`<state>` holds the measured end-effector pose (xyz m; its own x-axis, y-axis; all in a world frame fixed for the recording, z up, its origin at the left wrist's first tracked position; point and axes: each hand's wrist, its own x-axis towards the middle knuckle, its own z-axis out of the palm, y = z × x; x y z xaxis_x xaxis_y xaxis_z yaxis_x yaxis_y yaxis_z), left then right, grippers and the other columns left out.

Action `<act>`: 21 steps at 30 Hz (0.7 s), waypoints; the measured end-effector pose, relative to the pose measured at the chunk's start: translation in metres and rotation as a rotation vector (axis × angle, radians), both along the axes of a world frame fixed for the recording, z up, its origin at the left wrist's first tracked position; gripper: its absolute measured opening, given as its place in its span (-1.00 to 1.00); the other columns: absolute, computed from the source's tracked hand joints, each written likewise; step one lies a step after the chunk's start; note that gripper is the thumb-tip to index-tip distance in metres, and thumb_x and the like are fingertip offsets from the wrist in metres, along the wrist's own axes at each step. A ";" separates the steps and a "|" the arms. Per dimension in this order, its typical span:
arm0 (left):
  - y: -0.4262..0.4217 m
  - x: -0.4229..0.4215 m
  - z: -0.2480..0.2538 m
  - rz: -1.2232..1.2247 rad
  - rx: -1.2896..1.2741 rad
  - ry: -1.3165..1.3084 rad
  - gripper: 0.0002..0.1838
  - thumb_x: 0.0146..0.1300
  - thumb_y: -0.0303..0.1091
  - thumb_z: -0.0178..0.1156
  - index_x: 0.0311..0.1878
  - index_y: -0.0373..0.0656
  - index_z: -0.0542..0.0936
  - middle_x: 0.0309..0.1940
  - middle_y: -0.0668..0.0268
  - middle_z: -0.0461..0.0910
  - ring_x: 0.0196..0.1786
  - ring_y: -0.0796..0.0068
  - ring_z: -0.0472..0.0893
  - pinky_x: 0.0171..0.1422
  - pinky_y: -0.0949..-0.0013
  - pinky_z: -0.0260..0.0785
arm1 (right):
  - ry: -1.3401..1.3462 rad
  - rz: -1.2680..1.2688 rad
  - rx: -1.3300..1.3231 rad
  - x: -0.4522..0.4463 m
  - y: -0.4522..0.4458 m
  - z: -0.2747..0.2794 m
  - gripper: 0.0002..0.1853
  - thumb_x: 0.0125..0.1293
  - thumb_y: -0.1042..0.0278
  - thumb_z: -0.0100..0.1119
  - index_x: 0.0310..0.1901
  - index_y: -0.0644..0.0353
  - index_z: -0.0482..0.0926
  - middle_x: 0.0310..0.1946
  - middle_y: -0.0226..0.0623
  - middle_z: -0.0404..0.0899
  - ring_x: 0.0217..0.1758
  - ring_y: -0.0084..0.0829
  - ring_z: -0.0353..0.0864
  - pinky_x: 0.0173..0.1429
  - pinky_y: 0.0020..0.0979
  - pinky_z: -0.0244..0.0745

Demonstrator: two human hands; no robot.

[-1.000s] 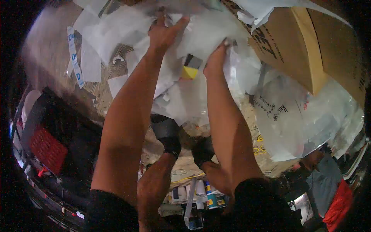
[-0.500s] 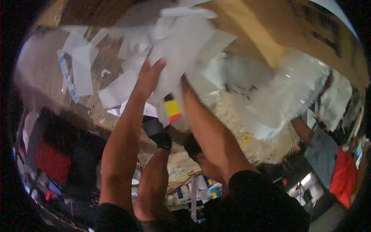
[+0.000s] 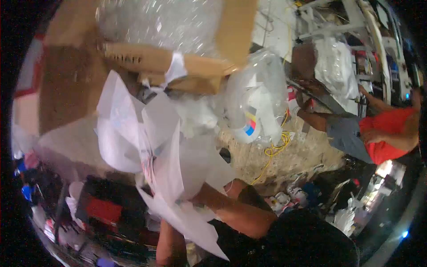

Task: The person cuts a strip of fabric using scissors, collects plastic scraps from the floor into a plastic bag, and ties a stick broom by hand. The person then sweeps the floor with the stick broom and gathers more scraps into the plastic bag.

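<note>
**Loose paper bundle above the forearms, with a carton beyond it.**

The large white sheets spread in front of the person's torso, their free edges splayed. They hide the left hand and the right hand, so finger opening and grip cannot be told; the left forearm and right forearm run up to the bundle. A torn white piece overlaps the side of the cardboard box, which bounds the far side. Right of the sheets, open room extends over the floor, interrupted by a clear plastic bag, a coiled yellow cord and another person.
</note>
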<state>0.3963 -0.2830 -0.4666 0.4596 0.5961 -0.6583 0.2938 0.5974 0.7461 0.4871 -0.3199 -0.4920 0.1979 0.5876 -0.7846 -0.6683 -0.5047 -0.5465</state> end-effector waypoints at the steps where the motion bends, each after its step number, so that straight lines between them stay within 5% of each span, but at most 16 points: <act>1: 0.000 0.005 0.023 -0.028 0.015 -0.012 -0.12 0.02 -0.12 0.20 0.34 -0.31 0.05 0.19 0.11 0.25 0.22 0.33 0.27 0.30 0.28 0.12 | -0.019 -0.002 0.025 0.007 -0.001 0.023 -0.21 0.08 -0.14 0.04 0.26 0.07 0.02 0.20 -0.07 0.08 0.21 -0.05 0.23 0.23 -0.05 0.12; 8: -0.001 0.112 0.169 -0.228 0.214 -0.197 -0.02 -0.05 -0.01 0.27 0.35 -0.31 0.03 0.22 0.10 0.19 0.26 0.31 0.22 0.33 0.25 0.07 | -0.230 -0.044 0.164 0.108 -0.039 0.158 -0.25 0.07 -0.09 0.07 0.23 0.11 0.08 0.14 -0.05 0.15 0.17 -0.05 0.27 0.20 -0.07 0.16; 13: -0.028 0.263 0.227 -0.293 0.358 -0.437 0.06 -0.10 0.07 0.32 0.35 -0.31 0.02 0.25 0.09 0.16 0.29 0.29 0.18 0.36 0.22 0.03 | -0.403 -0.068 0.156 0.219 -0.100 0.193 -0.28 0.07 -0.05 0.09 0.20 0.13 0.11 0.11 -0.04 0.19 0.14 -0.04 0.30 0.18 -0.08 0.20; 17: -0.069 0.374 0.225 -0.360 0.416 -0.609 0.12 -0.14 0.13 0.36 0.35 -0.31 0.01 0.26 0.08 0.13 0.32 0.28 0.15 0.37 0.20 0.00 | -0.496 -0.058 0.034 0.294 -0.166 0.173 -0.30 0.07 -0.02 0.11 0.18 0.15 0.14 0.08 -0.03 0.23 0.12 -0.04 0.33 0.17 -0.10 0.22; 21: -0.117 0.438 0.161 -0.420 0.430 -0.659 0.16 -0.17 0.18 0.39 0.35 -0.31 0.01 0.28 0.07 0.10 0.33 0.27 0.12 0.39 0.19 -0.02 | -0.570 0.005 -0.158 0.354 -0.226 0.113 -0.32 0.06 0.02 0.13 0.16 0.17 0.17 0.05 -0.02 0.27 0.09 -0.04 0.36 0.15 -0.11 0.25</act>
<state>0.8342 -0.3996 -0.3053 0.9021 0.4275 0.0589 -0.1424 0.1661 0.9758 0.8409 -0.5461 -0.3791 0.6113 0.4741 -0.6337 -0.2888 -0.6120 -0.7363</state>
